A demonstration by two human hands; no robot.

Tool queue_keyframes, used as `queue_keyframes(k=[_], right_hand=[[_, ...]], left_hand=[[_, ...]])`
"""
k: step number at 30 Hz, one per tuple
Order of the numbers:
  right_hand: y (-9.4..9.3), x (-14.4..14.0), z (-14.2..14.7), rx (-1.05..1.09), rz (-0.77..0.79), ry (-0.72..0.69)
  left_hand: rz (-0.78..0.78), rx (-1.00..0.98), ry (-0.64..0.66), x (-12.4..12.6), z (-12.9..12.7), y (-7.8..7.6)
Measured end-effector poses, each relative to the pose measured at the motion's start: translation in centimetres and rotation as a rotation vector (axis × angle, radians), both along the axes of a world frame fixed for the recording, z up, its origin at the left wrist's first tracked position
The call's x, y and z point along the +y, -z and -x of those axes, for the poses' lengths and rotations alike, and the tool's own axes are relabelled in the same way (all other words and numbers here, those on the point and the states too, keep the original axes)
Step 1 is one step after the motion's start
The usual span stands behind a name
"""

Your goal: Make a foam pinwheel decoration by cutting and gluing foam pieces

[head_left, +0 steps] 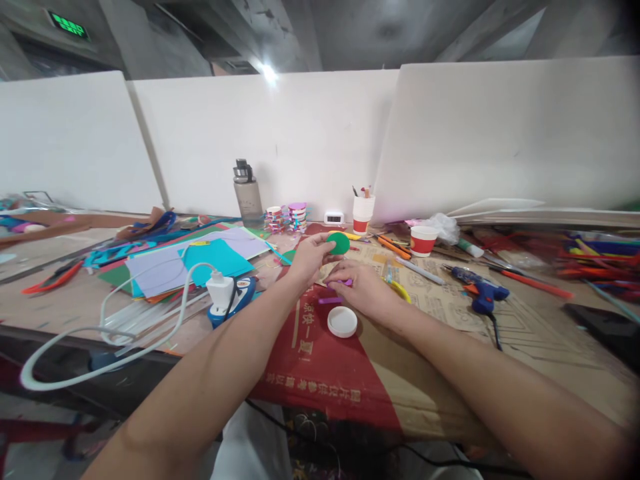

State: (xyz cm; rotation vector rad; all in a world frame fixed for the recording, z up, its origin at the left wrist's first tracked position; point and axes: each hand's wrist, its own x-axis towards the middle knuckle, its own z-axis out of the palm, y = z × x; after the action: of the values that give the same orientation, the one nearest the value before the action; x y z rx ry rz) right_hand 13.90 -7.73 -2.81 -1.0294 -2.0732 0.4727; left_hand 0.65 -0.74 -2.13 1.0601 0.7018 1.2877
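Nearest the viewer, a flattened cardboard sheet (380, 373) with a red printed panel covers the table edge, apparently as a work mat that keeps glue and cuts off the surface beneath. On it, just in front of the hands, lies 1 white round lid (343, 321), flat and within easy reach. The right hand (363, 287) rests palm down on the cardboard, fingers curled low over a small purple piece (341, 283), seemingly pinning it so it stays put; a second purple strip (330, 300) lies loose just beside it. The left hand (311, 257) is lifted slightly, fingers closed in a pinch on the edge of a green disc (339, 243), held up off the table, probably so its face can be seen. To the left sits a blue glue gun (235, 300) plugged to a white cable, parked clear of the paper; another glue gun (477, 290) lies to the right. Farther back are coloured paper sheets (200, 260), a red paper cup (423, 240), a white cup of pens (363, 212) and a water bottle (247, 193) against the white partition (310, 133).
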Motion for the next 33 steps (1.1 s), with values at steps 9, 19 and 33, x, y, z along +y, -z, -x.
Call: queue_keyframes(k=[9, 19, 33], right_hand=[[-1.9, 1.3, -3.0, 0.43, -0.016, 0.362], [-1.5, 2.4, -3.5, 0.578, -0.008, 0.396], [-0.4, 3.2, -3.6, 0.509, 0.05, 0.381]], left_hand=[[-0.041, 0.104, 0.112, -1.2, -0.3, -0.1], [-0.021, 0.175, 0.231, -2.3, -1.4, 0.0], [0.037, 0.192, 0.154, -1.7, -1.4, 1.1]])
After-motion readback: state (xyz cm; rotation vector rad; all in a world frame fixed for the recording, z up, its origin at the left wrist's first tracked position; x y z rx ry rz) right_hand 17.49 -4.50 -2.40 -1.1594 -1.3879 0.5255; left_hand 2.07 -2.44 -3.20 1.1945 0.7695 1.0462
